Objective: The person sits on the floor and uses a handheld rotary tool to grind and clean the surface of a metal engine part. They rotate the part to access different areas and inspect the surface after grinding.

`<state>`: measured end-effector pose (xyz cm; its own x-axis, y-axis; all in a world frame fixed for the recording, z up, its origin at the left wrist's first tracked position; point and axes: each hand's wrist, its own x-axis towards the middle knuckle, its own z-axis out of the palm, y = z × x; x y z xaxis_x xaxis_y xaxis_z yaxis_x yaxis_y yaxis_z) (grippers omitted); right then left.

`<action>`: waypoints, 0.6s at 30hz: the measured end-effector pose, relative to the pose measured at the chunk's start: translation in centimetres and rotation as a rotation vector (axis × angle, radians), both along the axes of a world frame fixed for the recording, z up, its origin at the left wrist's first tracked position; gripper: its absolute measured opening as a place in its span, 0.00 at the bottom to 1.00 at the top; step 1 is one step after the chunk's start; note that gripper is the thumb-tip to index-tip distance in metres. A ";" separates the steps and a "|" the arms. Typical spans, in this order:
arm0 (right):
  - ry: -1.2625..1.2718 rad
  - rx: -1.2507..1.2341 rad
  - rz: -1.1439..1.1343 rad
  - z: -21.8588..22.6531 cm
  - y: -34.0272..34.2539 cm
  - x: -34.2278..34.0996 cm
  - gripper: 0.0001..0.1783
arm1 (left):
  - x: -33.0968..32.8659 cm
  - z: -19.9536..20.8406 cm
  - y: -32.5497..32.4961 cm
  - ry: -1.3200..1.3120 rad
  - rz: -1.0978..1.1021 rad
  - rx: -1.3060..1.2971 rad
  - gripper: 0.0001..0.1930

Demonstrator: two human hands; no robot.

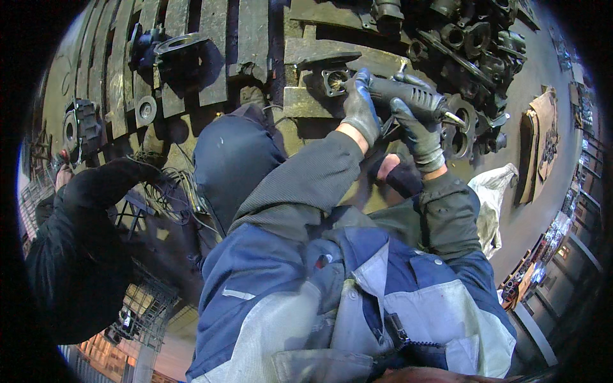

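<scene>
Wooden pallet | grey power tool | long axis crosswise | nose left

Has slatted wooden pallets from ten to twelve o'clock. Opens onto smooth grey floor at two, running down towards four. Ends, along the rim between three and four, in what looks like cluttered shelving, with a pale metal beam at four. Holds a wire cage at eight. Glows orange between seven and eight; looks dimmer elsewhere.
</scene>
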<state>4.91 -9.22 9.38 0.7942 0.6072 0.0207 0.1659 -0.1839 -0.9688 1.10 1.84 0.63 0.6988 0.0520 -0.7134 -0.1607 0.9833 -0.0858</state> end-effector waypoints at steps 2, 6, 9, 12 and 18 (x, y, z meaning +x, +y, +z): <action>0.040 0.002 0.028 0.3 0.3 0.1 0.30 | 0.1 0.0 0.0 0.026 0.032 -0.044 0.29; 0.036 -0.092 0.039 1.3 0.7 0.2 0.32 | 0.5 0.4 0.1 0.061 0.036 -0.027 0.30; -0.004 -0.155 0.043 1.9 0.9 0.1 0.32 | 0.7 0.4 0.2 0.082 0.070 -0.014 0.32; -0.179 -0.250 0.063 2.4 1.1 -0.1 0.31 | 0.8 -0.5 0.2 0.027 0.043 -0.012 0.32; -0.080 -0.150 0.050 2.8 1.3 -0.3 0.31 | 1.3 -1.8 -0.5 0.110 0.017 0.023 0.31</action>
<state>4.63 -7.92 12.21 0.7627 0.6467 -0.0117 0.2534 -0.3154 -0.9145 2.40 1.39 -1.18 0.6155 0.0801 -0.7841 -0.1845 0.9818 -0.0445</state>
